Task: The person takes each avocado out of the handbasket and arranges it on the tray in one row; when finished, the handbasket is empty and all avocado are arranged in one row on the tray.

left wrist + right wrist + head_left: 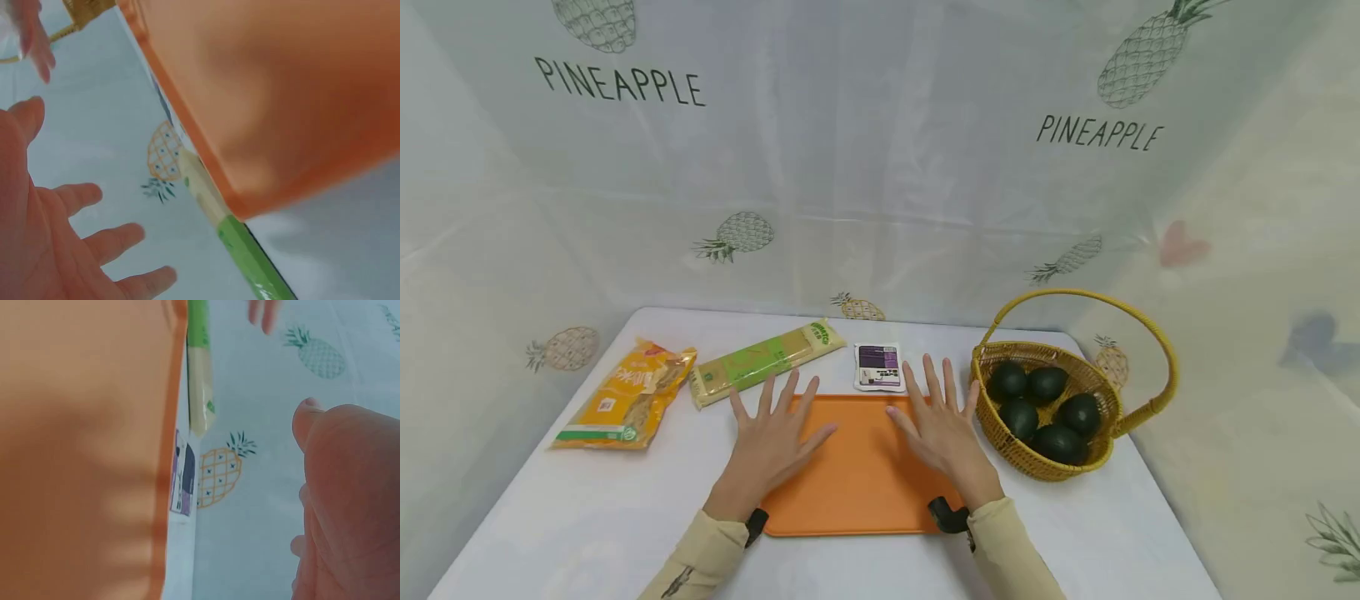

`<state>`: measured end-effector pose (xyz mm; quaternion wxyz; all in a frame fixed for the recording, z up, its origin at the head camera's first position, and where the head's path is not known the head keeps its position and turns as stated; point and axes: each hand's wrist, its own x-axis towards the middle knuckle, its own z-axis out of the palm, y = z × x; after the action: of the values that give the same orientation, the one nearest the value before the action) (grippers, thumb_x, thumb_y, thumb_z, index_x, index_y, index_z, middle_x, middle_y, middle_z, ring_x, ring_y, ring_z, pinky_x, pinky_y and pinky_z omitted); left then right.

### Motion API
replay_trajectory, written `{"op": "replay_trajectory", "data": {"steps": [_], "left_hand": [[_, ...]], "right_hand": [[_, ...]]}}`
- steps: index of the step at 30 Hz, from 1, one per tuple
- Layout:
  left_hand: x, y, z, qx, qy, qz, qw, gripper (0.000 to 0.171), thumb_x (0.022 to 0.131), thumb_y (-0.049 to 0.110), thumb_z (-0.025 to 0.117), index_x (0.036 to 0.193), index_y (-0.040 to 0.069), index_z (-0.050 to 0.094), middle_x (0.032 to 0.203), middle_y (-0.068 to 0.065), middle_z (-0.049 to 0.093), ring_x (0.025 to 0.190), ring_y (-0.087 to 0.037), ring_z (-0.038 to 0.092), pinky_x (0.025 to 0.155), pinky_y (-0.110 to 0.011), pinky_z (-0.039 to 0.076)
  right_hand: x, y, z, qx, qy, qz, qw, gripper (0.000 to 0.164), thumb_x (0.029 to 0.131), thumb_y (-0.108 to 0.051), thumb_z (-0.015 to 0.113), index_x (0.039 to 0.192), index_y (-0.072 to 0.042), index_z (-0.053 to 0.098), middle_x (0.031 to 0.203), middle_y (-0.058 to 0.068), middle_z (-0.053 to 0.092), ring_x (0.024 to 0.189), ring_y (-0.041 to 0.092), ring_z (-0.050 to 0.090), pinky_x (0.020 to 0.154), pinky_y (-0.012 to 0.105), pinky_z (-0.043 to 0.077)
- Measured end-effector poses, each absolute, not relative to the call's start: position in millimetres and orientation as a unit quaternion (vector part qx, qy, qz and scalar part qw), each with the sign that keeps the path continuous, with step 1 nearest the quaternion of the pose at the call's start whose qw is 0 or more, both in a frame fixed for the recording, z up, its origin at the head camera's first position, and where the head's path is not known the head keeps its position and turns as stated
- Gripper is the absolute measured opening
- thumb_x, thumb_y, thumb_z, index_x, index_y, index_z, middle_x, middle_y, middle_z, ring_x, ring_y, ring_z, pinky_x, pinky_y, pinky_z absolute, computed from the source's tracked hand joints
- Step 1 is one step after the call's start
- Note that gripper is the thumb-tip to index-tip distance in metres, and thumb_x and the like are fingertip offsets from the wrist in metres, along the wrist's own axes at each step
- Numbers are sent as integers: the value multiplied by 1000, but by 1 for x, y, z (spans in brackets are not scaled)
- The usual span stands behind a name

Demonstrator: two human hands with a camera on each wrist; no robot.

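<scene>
Both hands are spread above an orange tray (850,483) on the white table. My left hand (769,446) is over the tray's left edge, fingers straight and apart, holding nothing. Over the tray's right side is my right hand (942,429), its fingers also spread and nothing in them. In the left wrist view the left hand (37,231) hangs apart from the tray (300,94). The right wrist view shows the right hand (356,500) likewise apart from the tray (81,456). Behind the tray lies a small white and purple packet (878,367).
A long green and beige packet (767,358) lies at the back left. Left of it is an orange food bag (625,400). A yellow wicker basket (1041,473) with a tall handle stands on the right, holding several dark green avocados (1060,444). Pineapple-printed sheeting (865,192) surrounds the table.
</scene>
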<state>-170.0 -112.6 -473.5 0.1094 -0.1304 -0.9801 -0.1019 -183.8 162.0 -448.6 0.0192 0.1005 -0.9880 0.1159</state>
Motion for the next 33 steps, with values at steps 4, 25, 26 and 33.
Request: {"op": "replay_trajectory", "data": {"steps": [4, 25, 26, 33], "left_hand": [[-165, -121, -480, -115, -983, -114, 88, 82, 102, 69, 55, 167, 22, 39, 172, -20, 39, 158, -56, 34, 116, -93, 7], [-139, -146, -491, -102, -987, -127, 14, 84, 101, 69, 58, 162, 14, 47, 168, -23, 45, 155, -59, 33, 118, -91, -3], [-138, -147, -492, -104, -986, -128, 16, 83, 101, 69, 58, 162, 14, 47, 168, -22, 45, 155, -58, 34, 118, -91, -3], [-134, -156, -499, -127, -982, -136, 32, 83, 99, 72, 58, 159, 15, 52, 166, -12, 51, 154, -51, 42, 117, -91, 3]], "right_hand": [[-181, 171, -449, 96, -987, 126, 17, 78, 110, -65, 40, 174, -30, 12, 184, 9, -2, 170, 41, -9, 126, 80, -11], [-177, 217, -440, 81, -978, 189, 32, 74, 113, -46, 48, 174, -23, 13, 183, 15, -5, 168, 43, -14, 127, 81, 1], [-178, 220, -439, 80, -978, 192, 29, 73, 114, -46, 47, 174, -23, 12, 183, 15, -5, 168, 43, -14, 128, 81, 1], [-176, 242, -433, 74, -974, 212, 11, 67, 116, -42, 44, 173, -20, 16, 183, 16, 1, 168, 46, -13, 127, 81, 1]]}}
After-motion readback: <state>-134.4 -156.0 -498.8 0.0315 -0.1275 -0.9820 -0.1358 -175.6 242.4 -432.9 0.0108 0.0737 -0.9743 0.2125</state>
